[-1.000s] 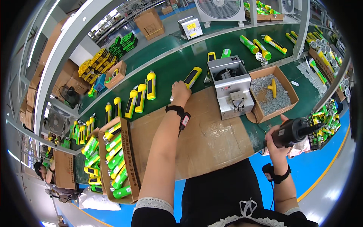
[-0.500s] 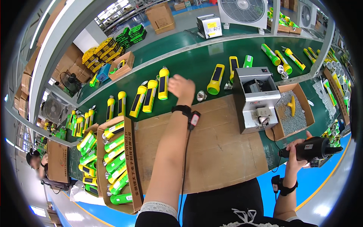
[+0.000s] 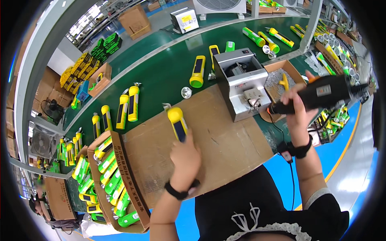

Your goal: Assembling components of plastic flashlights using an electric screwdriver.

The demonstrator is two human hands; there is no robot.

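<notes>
My left hand (image 3: pixel 185 156) is closed round the lower end of a yellow flashlight (image 3: pixel 177 122) with a dark panel, above the cardboard mat. At the flashlight's head, a silvery reflector (image 3: pixel 166 107) sticks out. My right hand (image 3: pixel 299 110) grips a black electric screwdriver (image 3: pixel 321 93), its thin end pointing left toward the front of a grey metal screw feeder (image 3: pixel 240 82). Beyond the mat lie a loose silvery reflector (image 3: pixel 186 92) and another yellow flashlight (image 3: pixel 197 71).
On the left, a cardboard box (image 3: pixel 130 188) holds several green and yellow flashlights. More flashlights (image 3: pixel 128 105) line the green bench (image 3: pixel 161 76). Behind the screwdriver stands a carton of small grey screws (image 3: pixel 274 80) with a yellow piece on top. A cable (image 3: pixel 292 184) hangs from my right wrist.
My left hand has taken a yellow flashlight from the row and drawn it back over the mat. My right hand has raised the screwdriver nearer the feeder. The view has shifted.
</notes>
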